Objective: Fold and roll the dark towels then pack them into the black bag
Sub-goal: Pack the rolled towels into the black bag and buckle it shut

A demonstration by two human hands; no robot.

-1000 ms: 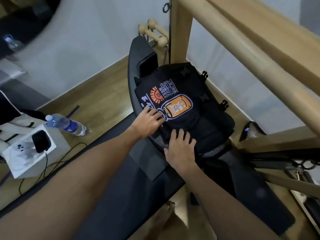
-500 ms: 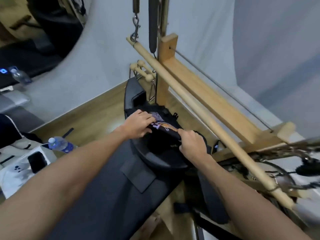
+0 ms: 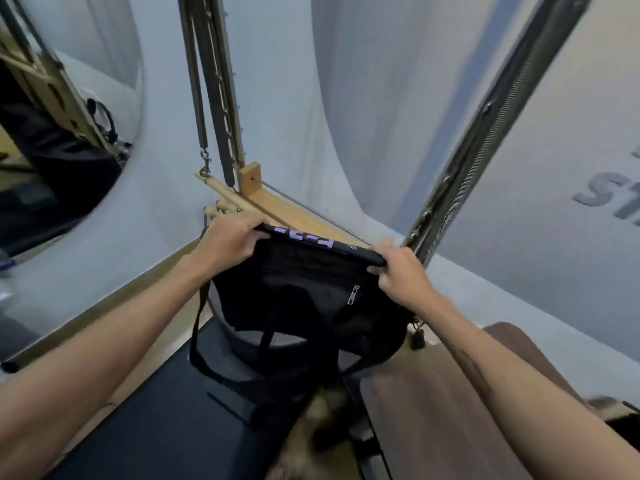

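Observation:
The black bag [image 3: 304, 299] hangs in the air in front of me, held by its top edge, which carries purple lettering. My left hand [image 3: 232, 240] grips the left end of that edge and my right hand [image 3: 401, 275] grips the right end. A zipper pull [image 3: 354, 294] shows on the bag's near side. Its long strap [image 3: 197, 327] dangles down onto the black padded bench [image 3: 166, 410]. No dark towel is in view, and I cannot see inside the bag.
A wooden bar [image 3: 235, 202] and wooden frame lie just behind the bag. Straps with a clip [image 3: 207, 109] hang above, and a slanted metal pole with a spring [image 3: 485, 133] rises at the right. A brown board [image 3: 433, 410] sits low right, a mirror [image 3: 52, 133] at the left.
Both hands went from pressing on the bag on the padded bench to gripping its top edge and lifting it. My view has tilted upward.

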